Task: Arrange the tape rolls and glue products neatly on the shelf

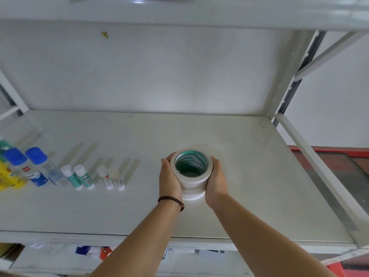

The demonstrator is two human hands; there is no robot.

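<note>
My left hand and right hand clasping white tape stack on shelf, glue sticks and bottles standing at left

Left edge cuts off the yellow bottles and a green-capped one; their count can't be told. Labels on the glue sticks and blue-capped bottles too small and blurred to read. Left hand and right hand hide the sides of the tape stack, so roll count unclear; items on the lower shelf blurred, partly behind the forearms.
</note>
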